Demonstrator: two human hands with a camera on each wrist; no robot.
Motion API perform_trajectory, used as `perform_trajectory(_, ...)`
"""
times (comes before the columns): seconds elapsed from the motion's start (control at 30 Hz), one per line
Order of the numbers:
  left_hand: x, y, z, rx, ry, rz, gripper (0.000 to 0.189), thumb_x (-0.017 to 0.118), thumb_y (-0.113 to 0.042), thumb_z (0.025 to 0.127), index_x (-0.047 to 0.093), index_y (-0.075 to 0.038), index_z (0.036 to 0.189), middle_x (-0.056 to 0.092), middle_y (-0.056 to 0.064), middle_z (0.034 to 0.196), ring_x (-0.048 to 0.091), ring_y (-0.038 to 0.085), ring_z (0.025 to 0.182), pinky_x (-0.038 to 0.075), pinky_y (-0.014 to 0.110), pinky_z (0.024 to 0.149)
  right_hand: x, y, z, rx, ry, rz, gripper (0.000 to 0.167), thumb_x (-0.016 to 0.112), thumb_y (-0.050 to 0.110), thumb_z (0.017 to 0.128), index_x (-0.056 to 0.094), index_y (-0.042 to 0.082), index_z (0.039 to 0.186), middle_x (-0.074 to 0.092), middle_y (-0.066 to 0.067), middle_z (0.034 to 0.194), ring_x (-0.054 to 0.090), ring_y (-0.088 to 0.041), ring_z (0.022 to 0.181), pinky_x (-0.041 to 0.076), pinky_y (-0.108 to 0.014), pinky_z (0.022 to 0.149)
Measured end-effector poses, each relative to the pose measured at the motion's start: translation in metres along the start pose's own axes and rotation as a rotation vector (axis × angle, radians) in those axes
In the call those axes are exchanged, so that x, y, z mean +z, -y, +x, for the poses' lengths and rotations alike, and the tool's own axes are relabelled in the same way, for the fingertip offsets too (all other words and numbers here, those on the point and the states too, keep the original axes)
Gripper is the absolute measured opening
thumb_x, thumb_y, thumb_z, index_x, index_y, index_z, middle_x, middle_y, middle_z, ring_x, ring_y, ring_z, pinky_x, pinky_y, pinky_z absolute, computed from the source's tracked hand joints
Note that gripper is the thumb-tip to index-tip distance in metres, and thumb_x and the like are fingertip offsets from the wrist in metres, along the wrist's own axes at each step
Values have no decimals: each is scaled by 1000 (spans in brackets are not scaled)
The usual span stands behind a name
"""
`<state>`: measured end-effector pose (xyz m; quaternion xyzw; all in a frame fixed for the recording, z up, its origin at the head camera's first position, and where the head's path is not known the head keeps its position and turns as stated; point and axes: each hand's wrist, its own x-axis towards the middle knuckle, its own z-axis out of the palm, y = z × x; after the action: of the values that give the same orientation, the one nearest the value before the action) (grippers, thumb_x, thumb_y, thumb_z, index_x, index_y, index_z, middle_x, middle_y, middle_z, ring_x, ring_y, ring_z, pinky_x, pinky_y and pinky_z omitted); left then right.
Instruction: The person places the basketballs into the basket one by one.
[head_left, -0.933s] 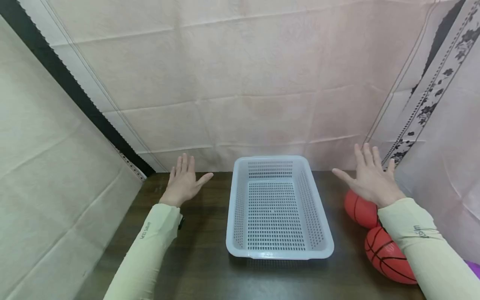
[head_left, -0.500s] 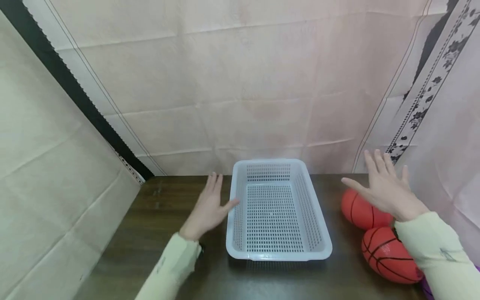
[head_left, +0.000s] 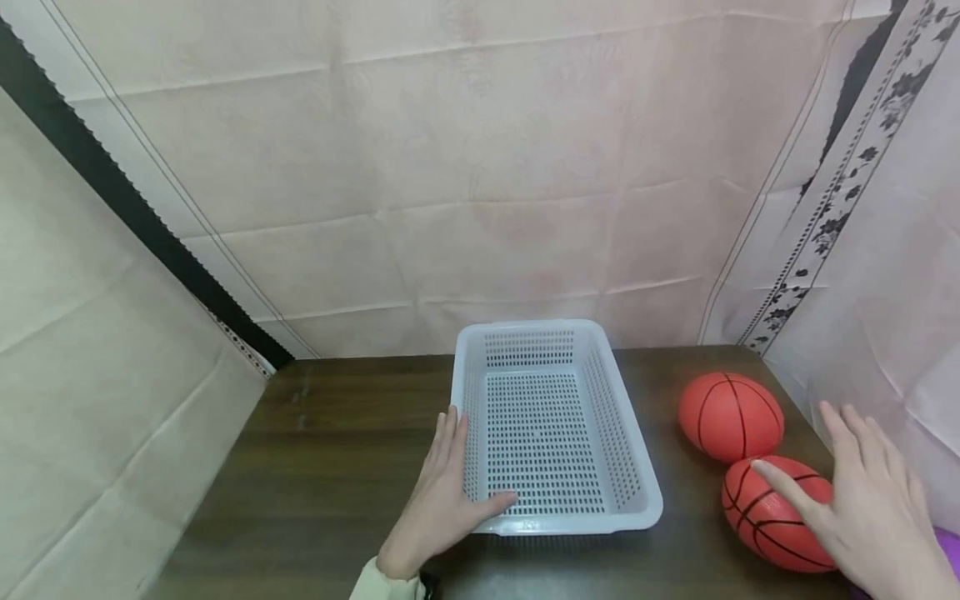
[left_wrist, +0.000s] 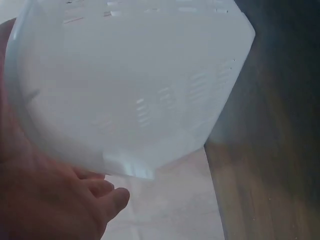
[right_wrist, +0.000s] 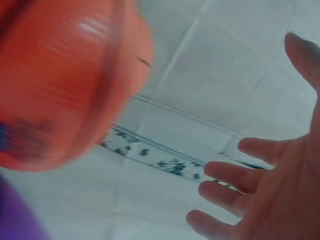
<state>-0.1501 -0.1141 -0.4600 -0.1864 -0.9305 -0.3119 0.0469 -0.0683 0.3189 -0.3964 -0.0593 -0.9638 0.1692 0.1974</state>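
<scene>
Pale cloth walls (head_left: 480,167) behind & both sides; dk wood table (head_left: 337,467) in front. Mid-table: lt-blue plastic basket (head_left: 577,523), upright, slotted floor visible end to end. Outside it, to its R, 2 red basketballs on table: far ball (head_left: 731,421) & near ball (head_left: 772,533), seemingly touching. L hand (head_left: 438,508) at basket's near-L corner, fingers straight, thumb spread over rim, no grip; can't tell if it touches. R hand (head_left: 870,508) released, fingers spread, just beside near ball, thumb overlapping it in head view. Purple thing (head_left: 948,546) mostly hidden, R edge.

L-wrist cam gets basket's outer wall up close, milky w/ slots; head cam has the inside. R-wrist cam shows gap btwn fingers & ball, plus blue mark (right_wrist: 5,137) on ball, unseen from head.
</scene>
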Motion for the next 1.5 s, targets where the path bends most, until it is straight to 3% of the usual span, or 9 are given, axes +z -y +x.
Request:
perform_trajectory(0.17, -8, 1, 12, -7, 113, 3, 129, 63, -80, 69, 4, -6, 156, -12, 6, 162, -13, 24, 147, 13, 58, 113, 11, -10, -12, 171, -22, -19, 106, 67, 57, 84, 14, -5, 152, 11, -35, 152, 6, -56, 138, 0, -70, 107)
perform_trajectory(0.3, -11, 1, 19, 6, 231, -36, 129, 69, -72, 71, -2, -5, 156, -18, 9, 160, -18, 25, 146, 10, 58, 114, 22, -17, -21, 311, -27, -31, 107, 64, 61, 83, 15, -3, 152, 11, -32, 153, 7, -54, 138, 1, -67, 109)
perform_trajectory(0.37, -13, 2, 19, 15, 259, -40, 129, 71, -69, 72, -3, -4, 155, -18, 11, 160, -18, 26, 146, 11, 59, 113, 31, -16, -24, 360, -6, -32, 107, 63, 63, 83, 15, -2, 152, 12, -32, 153, 9, -54, 137, 4, -68, 108)
perform_trajectory(0.67, -22, 2, 6, 9, 258, -94, 137, 74, -71, 66, -6, -5, 155, -18, 12, 160, -17, 27, 146, 9, 59, 114, 58, -9, -25, 444, 22, 30, 98, 63, 61, 83, 25, 2, 151, 17, -27, 153, 17, -55, 129, 16, -69, 98)
perform_trajectory(0.87, -17, 2, 8, -10, 268, -94, 141, 76, -72, 63, -6, -1, 154, -20, 13, 160, -18, 26, 145, 10, 60, 113, 67, -12, -18, 538, 121, 12, 102, 63, 66, 80, 27, 0, 149, 19, -32, 146, 17, -54, 126, 22, -68, 92)
perform_trajectory(1.07, -17, 2, 9, -28, 278, -84, 144, 76, -71, 63, -10, -1, 153, -22, 12, 159, -16, 28, 146, 11, 59, 113, 75, -18, -8, 526, 273, -82, 127, 68, 78, 65, 16, -1, 151, 9, -40, 139, 16, -59, 117, 24, -70, 88)
perform_trajectory(1.2, -17, 1, 10, -27, 277, -80, 144, 77, -70, 63, -11, 0, 153, -21, 13, 159, -16, 27, 146, 11, 56, 114, 73, -20, -3, 489, 302, -99, 134, 78, 73, 56, 16, -1, 149, 11, -43, 132, 19, -60, 112, 25, -71, 85)
perform_trajectory(1.5, -19, -8, 9, -40, 285, -68, 148, 82, -66, 59, -11, 2, 152, -26, 13, 157, -17, 31, 145, 11, 57, 114, 54, -20, 9, 484, 406, -50, 122, 75, 71, 65, 23, -7, 143, 19, -45, 119, 21, -59, 107, 32, -69, 76)
